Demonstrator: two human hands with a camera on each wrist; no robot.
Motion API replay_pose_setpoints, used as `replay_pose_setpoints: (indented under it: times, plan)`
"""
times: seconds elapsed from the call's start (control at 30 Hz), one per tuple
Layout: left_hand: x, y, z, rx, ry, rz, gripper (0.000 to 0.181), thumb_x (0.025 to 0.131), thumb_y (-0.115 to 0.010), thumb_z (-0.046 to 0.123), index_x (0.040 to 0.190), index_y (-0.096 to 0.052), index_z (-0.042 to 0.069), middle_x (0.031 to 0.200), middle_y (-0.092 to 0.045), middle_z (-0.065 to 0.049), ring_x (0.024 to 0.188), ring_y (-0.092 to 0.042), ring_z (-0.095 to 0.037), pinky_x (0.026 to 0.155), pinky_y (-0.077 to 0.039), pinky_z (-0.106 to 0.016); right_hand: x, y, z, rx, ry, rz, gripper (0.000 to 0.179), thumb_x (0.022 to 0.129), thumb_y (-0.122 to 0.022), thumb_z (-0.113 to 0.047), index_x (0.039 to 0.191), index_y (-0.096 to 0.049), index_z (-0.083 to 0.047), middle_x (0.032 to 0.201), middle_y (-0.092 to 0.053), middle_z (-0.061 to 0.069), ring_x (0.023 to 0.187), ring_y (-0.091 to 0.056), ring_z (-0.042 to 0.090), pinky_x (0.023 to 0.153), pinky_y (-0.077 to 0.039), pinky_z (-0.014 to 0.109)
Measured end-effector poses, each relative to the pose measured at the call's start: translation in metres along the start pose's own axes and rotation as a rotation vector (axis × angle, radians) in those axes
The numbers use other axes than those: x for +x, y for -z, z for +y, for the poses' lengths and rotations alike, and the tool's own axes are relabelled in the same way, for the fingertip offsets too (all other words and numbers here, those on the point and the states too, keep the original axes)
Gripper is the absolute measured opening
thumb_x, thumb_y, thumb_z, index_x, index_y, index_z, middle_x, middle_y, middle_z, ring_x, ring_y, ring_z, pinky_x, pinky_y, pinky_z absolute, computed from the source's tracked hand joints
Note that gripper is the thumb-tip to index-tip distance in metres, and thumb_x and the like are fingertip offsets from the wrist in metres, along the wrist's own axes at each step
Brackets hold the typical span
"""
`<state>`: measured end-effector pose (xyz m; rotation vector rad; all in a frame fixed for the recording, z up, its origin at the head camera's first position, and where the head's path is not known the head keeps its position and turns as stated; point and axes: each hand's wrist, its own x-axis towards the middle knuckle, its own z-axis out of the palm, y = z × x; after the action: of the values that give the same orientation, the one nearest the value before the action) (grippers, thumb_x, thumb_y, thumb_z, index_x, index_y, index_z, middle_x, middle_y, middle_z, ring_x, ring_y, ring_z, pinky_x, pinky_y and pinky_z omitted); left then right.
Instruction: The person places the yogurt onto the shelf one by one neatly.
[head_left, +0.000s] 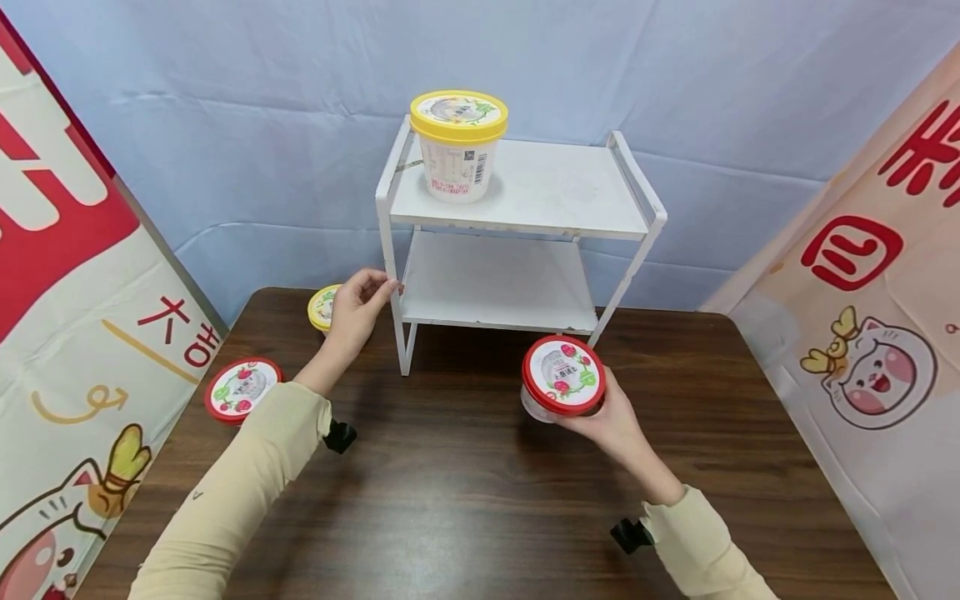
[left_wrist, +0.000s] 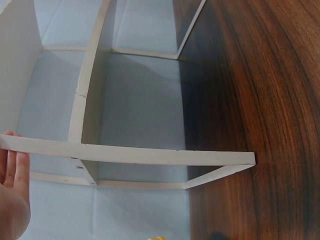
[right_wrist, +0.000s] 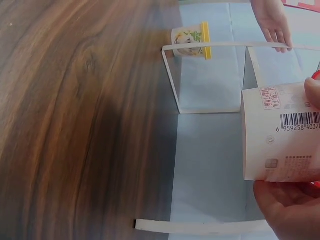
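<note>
My right hand [head_left: 611, 421] grips a white paper tub with a red lid [head_left: 564, 375], held above the table in front of the shelf's right side. In the right wrist view the tub's barcode side [right_wrist: 285, 135] faces the camera, between thumb and fingers. My left hand [head_left: 358, 307] pinches the front left leg of the white two-tier shelf [head_left: 495, 279]; the left wrist view has its fingers [left_wrist: 21, 172] behind that leg. On the shelf's top tier, at the left, stands a tub with a yellow lid [head_left: 459, 146].
Left of the shelf, a second yellow-lidded tub [head_left: 322, 307] stands on the table, partly hidden by my left hand. Another red-lidded tub [head_left: 242, 389] sits at the table's left edge, beside my forearm. A blue cloth [head_left: 285, 192] hangs behind the dark wooden table [head_left: 450, 500].
</note>
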<state>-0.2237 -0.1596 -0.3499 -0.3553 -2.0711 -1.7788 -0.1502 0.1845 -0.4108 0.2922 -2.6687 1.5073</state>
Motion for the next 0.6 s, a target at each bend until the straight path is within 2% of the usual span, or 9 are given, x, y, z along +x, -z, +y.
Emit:
replay_pose_setpoints:
  times: [0.13, 0.2, 0.37, 0.6]
  plan:
    - [0.000, 0.000, 0.001, -0.001, 0.004, -0.008, 0.017, 0.089, -0.056, 0.001, 0.094, -0.056, -0.014, 0.091, -0.062, -0.029, 0.075, -0.059, -0.016, 0.065, -0.045, -0.014, 0.002, -0.003, -0.004, 0.010, 0.009, -0.005, 0.085, 0.063, -0.082, -0.009, 0.132, -0.033, 0.002, 0.125, -0.046, 0.021, 0.113, -0.044, 0.032, 0.092, -0.040, 0.052]
    - [0.000, 0.000, 0.002, -0.008, 0.006, -0.014, 0.017, 0.089, -0.055, 0.001, 0.095, -0.056, -0.015, 0.093, -0.061, -0.032, 0.075, -0.058, -0.015, 0.065, -0.045, -0.014, 0.002, -0.004, -0.005, 0.014, 0.012, -0.006, 0.086, 0.063, -0.082, -0.009, 0.133, -0.033, 0.002, 0.125, -0.046, 0.021, 0.114, -0.044, 0.032, 0.093, -0.040, 0.052]
    - [0.000, 0.000, 0.002, -0.003, 0.006, -0.012, 0.017, 0.089, -0.056, 0.002, 0.094, -0.056, -0.015, 0.093, -0.060, -0.033, 0.074, -0.058, -0.015, 0.065, -0.045, -0.017, 0.004, -0.007, -0.008, 0.023, 0.021, -0.009, 0.086, 0.062, -0.083, -0.008, 0.132, -0.034, 0.001, 0.124, -0.047, 0.020, 0.113, -0.044, 0.031, 0.093, -0.039, 0.051]
    - [-0.001, 0.000, 0.003, -0.010, 0.006, -0.010, 0.017, 0.089, -0.055, 0.001, 0.094, -0.056, -0.015, 0.093, -0.060, -0.034, 0.075, -0.058, -0.018, 0.065, -0.044, -0.012, 0.006, -0.012, -0.014, 0.012, 0.025, -0.014, 0.084, 0.062, -0.083, -0.009, 0.130, -0.036, 0.001, 0.123, -0.049, 0.019, 0.111, -0.046, 0.029, 0.092, -0.041, 0.049]
